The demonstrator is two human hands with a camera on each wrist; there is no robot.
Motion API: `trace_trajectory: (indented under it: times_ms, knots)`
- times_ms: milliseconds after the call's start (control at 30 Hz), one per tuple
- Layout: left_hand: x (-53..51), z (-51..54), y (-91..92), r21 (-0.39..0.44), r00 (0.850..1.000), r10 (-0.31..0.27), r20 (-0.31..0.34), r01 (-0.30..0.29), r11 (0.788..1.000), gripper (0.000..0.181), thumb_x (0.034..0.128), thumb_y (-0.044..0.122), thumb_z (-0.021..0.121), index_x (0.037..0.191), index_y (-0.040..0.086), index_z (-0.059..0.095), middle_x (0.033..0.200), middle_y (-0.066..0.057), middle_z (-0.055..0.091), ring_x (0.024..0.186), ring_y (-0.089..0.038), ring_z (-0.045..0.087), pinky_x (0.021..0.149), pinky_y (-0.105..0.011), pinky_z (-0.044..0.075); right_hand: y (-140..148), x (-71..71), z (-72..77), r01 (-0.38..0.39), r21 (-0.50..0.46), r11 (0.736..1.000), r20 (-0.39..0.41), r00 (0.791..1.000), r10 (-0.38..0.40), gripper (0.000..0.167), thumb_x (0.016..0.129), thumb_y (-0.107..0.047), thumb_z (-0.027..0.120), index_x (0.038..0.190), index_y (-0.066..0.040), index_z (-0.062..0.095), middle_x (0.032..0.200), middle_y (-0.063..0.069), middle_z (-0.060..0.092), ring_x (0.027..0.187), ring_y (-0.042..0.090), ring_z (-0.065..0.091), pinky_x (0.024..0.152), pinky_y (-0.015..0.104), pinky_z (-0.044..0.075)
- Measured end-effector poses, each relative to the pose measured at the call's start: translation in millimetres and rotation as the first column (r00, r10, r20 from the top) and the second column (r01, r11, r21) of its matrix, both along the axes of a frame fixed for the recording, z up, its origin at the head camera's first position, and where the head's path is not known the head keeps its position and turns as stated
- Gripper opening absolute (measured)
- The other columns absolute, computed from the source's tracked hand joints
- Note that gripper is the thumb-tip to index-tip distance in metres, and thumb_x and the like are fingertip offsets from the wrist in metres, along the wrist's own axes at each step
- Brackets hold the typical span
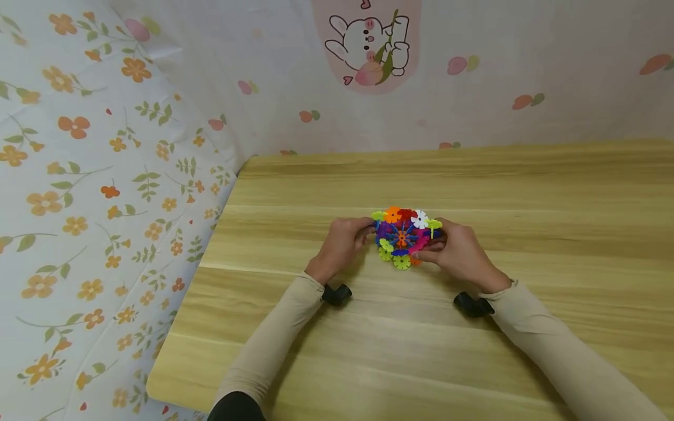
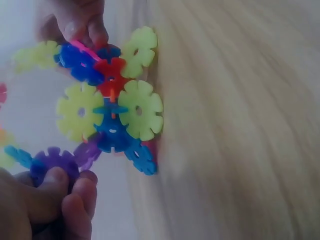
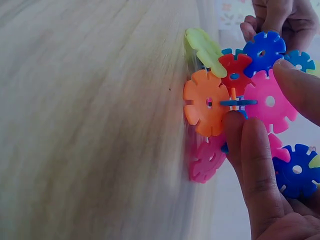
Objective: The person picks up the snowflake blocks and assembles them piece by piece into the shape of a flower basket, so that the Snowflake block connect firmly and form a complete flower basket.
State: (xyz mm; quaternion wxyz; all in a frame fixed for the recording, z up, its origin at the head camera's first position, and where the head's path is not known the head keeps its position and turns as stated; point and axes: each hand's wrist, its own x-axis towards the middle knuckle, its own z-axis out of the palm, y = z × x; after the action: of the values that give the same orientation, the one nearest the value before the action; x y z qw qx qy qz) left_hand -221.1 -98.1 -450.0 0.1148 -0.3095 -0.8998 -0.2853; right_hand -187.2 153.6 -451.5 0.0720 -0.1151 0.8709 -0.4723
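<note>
A round build of interlocking notched plastic discs (image 1: pixel 402 238) in many colours stands on the wooden table between both hands. From its left side my left hand (image 1: pixel 342 242) holds it, pinching a purple disc (image 2: pixel 52 161) between thumb and fingers in the left wrist view. At the opposite side, my right hand (image 1: pixel 464 252) grips it. The right wrist view shows that thumb near a pink disc (image 3: pixel 264 114), with two fingers under it beside an orange disc (image 3: pixel 200 95). Two yellow-green discs (image 2: pixel 141 117) sit low on the build. Its inside is mostly hidden.
The wooden table (image 1: pixel 316 351) has its left edge beside a floral cloth (image 1: pixel 121 234). Behind it hangs a pale curtain (image 1: pixel 500 35) with a rabbit print. Dark wrist-worn devices (image 1: pixel 473 305) sit under both wrists, just above the tabletop.
</note>
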Motion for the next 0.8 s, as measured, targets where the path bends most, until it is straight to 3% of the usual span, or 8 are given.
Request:
trace_trajectory:
  times_ms: [133,267,367,433,500,567,667,800]
  knots:
    - [0.4,2.7,1.1,-0.048,1.0,-0.011,-0.02,0.01,0.999,0.01,0.0958,0.005,0.065,0.093,0.004,0.075,0.088,-0.01,0.079,0.076,-0.017,0.076,0.07,-0.03,0.061,-0.1,-0.1,0.8,0.002,-0.002,1.0,-0.003,1.0,-0.002,0.057,0.081,-0.01,0.083,0.126,0.01,0.054,0.108,0.028,0.07,0.086,0.028,0.075,0.068,0.025,0.061]
    - [1.0,5.5,2.2,-0.134,0.996,-0.021,-0.083,0.01,0.991,0.01,0.0963,0.006,0.064,0.093,0.005,0.074,0.093,-0.008,0.08,0.087,-0.018,0.077,0.077,-0.028,0.062,0.7,-0.7,1.5,-0.002,-0.011,1.0,-0.008,1.0,0.002,0.056,0.081,-0.009,0.083,0.126,0.009,0.054,0.108,0.028,0.07,0.087,0.029,0.076,0.069,0.025,0.061]
    - [-0.7,7.2,0.0,-0.132,1.0,-0.012,-0.001,0.011,0.991,0.015,0.0993,0.007,0.06,0.105,0.004,0.074,0.096,-0.008,0.079,0.088,-0.017,0.077,0.079,-0.029,0.061,4.1,-1.1,2.4,-0.014,0.01,1.0,-0.01,1.0,0.014,0.052,0.082,-0.011,0.083,0.122,0.009,0.057,0.105,0.026,0.071,0.088,0.029,0.075,0.069,0.024,0.061]
    - [-1.9,8.2,-4.0,-0.063,0.993,0.002,0.119,0.006,0.998,0.021,0.1011,0.008,0.058,0.116,0.003,0.072,0.099,-0.01,0.079,0.088,-0.018,0.076,0.079,-0.03,0.061,8.0,0.4,3.1,-0.028,0.021,0.999,-0.002,1.0,0.028,0.054,0.084,-0.015,0.082,0.125,0.008,0.055,0.106,0.025,0.072,0.09,0.03,0.074,0.069,0.022,0.059]
    - [-2.2,8.1,-9.8,0.046,0.967,0.023,0.254,-0.036,0.998,0.025,0.1018,0.01,0.057,0.123,0.003,0.069,0.102,-0.013,0.078,0.086,-0.021,0.075,0.077,-0.03,0.061,12.8,2.3,3.1,-0.035,0.028,0.999,-0.006,0.999,0.035,0.054,0.087,-0.016,0.079,0.129,0.007,0.054,0.112,0.025,0.07,0.093,0.031,0.073,0.069,0.019,0.057]
    - [-1.4,7.6,-15.0,0.148,0.943,0.028,0.332,-0.082,0.986,0.024,0.1008,0.009,0.059,0.121,0.001,0.069,0.102,-0.015,0.077,0.085,-0.025,0.076,0.075,-0.029,0.061,17.0,4.7,2.5,-0.03,0.021,0.999,-0.018,0.999,0.03,0.051,0.091,-0.016,0.075,0.132,0.005,0.053,0.115,0.025,0.069,0.095,0.032,0.073,0.069,0.019,0.055]
    - [-0.2,4.6,-18.0,0.257,0.926,0.012,0.377,-0.117,0.959,0.018,0.0984,0.006,0.062,0.113,-0.001,0.07,0.102,-0.019,0.077,0.085,-0.029,0.077,0.074,-0.027,0.062,20.0,6.0,1.0,0.011,0.016,1.0,-0.059,0.998,-0.01,0.039,0.095,-0.011,0.069,0.13,0.002,0.058,0.112,0.023,0.071,0.088,0.029,0.072,0.067,0.019,0.055]
    - [0.0,1.7,-14.7,0.358,0.925,-0.041,0.378,-0.105,0.928,0.016,0.0982,0.004,0.061,0.108,-0.006,0.07,0.101,-0.023,0.076,0.087,-0.032,0.077,0.076,-0.024,0.061,19.1,4.1,-1.1,0.046,-0.003,0.999,-0.083,0.996,-0.046,0.024,0.097,-0.008,0.064,0.119,0.002,0.063,0.094,0.019,0.074,0.074,0.023,0.068,0.06,0.023,0.055]
